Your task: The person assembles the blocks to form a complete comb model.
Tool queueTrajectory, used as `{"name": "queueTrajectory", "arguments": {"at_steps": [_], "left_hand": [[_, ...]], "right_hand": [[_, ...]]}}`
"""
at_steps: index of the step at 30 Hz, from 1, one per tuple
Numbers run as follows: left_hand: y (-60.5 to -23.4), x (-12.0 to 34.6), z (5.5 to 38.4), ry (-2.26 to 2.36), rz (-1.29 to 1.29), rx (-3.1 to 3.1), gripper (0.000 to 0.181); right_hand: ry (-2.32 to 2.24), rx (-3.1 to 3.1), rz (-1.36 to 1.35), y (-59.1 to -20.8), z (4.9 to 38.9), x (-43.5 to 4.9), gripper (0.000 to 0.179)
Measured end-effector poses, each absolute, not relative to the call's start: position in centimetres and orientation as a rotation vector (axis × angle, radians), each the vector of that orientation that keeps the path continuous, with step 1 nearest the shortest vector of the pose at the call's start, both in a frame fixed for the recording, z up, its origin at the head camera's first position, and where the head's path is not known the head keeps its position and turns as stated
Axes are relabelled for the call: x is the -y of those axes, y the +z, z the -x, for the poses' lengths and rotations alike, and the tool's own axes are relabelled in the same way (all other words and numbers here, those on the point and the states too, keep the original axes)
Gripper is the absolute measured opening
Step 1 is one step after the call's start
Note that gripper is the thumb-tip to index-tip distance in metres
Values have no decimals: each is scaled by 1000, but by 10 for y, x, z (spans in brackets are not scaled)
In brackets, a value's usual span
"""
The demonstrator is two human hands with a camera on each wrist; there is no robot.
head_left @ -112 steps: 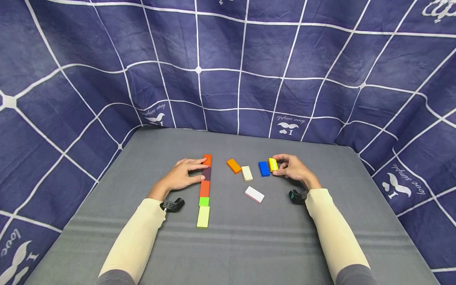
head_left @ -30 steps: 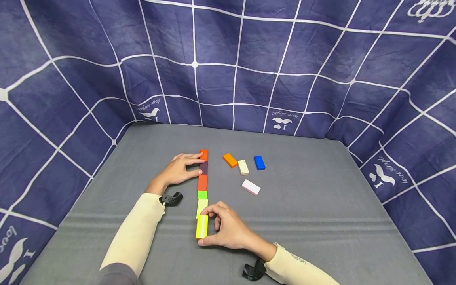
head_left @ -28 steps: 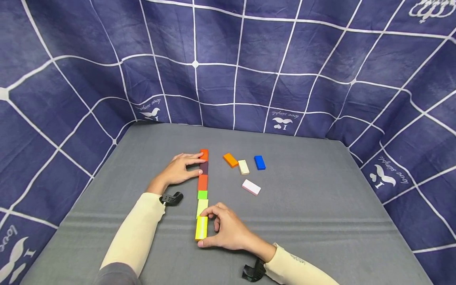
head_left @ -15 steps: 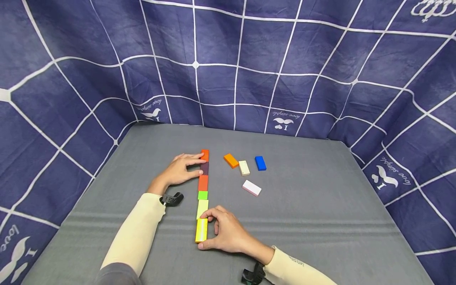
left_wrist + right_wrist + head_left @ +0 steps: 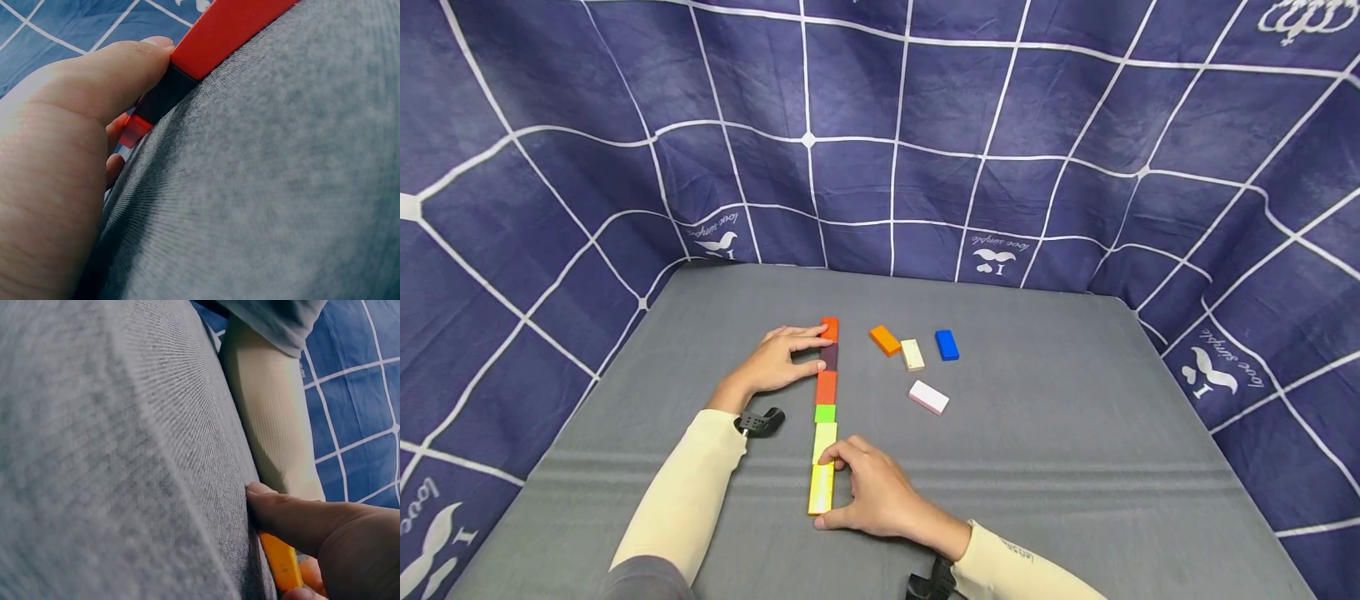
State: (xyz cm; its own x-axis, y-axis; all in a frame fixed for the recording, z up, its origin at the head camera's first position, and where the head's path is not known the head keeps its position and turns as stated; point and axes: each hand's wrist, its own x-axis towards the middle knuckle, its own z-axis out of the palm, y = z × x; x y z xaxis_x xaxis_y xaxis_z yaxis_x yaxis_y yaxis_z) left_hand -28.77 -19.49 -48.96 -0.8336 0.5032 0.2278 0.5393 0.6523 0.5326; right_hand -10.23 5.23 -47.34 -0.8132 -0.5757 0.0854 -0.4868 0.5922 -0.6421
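A row of small rectangular blocks runs toward the person, left of the table's middle. From the far end it has an orange-red block (image 5: pixel 830 328), a dark block (image 5: pixel 828 358), a red block (image 5: pixel 826 387), a green block (image 5: pixel 825 413), a pale yellow-green block (image 5: pixel 824 442) and a yellow block (image 5: pixel 822 490). My left hand (image 5: pixel 775 361) rests at the far end, fingers extended over the orange-red block and thumb at the dark block's side. My right hand (image 5: pixel 880 492) pinches the yellow block lengthwise between thumb and index finger, its far end against the pale yellow-green block.
Right of the row lie an orange block (image 5: pixel 885 340), a cream block (image 5: pixel 912 355), a blue block (image 5: pixel 947 345) and a white-topped block (image 5: pixel 928 397). The grey table cloth (image 5: pixel 1037 417) ends at a blue checked curtain (image 5: pixel 940 108).
My right hand has carried the yellow block from beside the blue one to the row's near end, then shifted it slightly nearer and lower. The left hand keeps its place.
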Motion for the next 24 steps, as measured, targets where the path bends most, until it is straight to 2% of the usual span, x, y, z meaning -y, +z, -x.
{"name": "queueTrajectory", "arguments": {"at_steps": [15,24], "left_hand": [[-488,195,288,-935,870,2822,49],[-490,196,289,-931,883,2812,48]], "right_hand": [[-1054,-2588,914,-470,106,-58,72],[-1195,-2449,943,-462,112,-64,61]]}}
